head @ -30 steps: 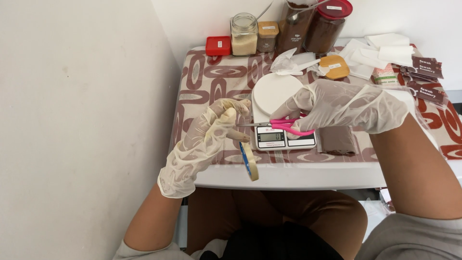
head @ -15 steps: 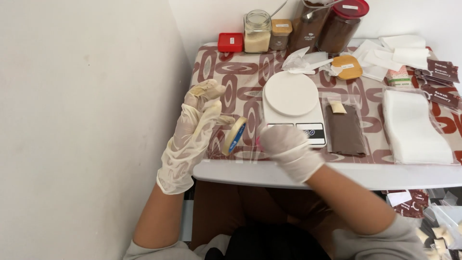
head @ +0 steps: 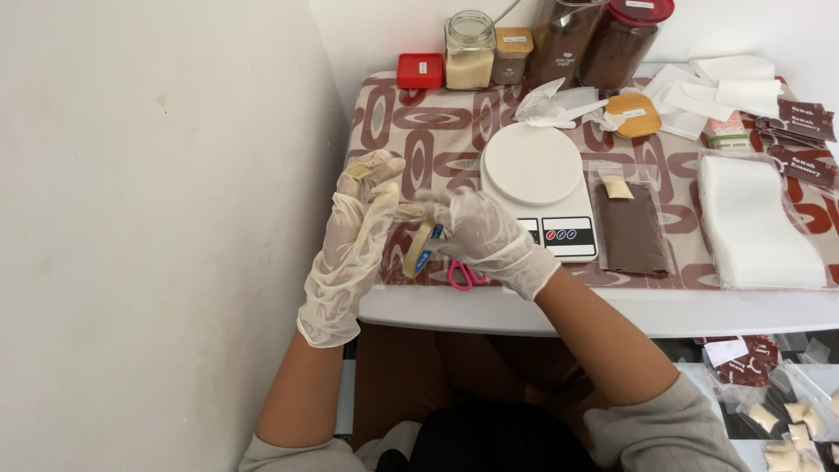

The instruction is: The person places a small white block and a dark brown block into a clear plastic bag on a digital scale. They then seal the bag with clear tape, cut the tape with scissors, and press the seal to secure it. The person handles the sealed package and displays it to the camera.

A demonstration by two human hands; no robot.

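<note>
My gloved left hand (head: pixel 354 236) and right hand (head: pixel 485 238) meet over the table's (head: pixel 612 310) front edge, both pinched on a small roll of clear tape (head: pixel 422 249), pink scissors (head: pixel 463 275) hooked under my right fingers. The roll looks light and stiff; I'd grip its rim, since the sticky strip would cling to the gloves
</note>
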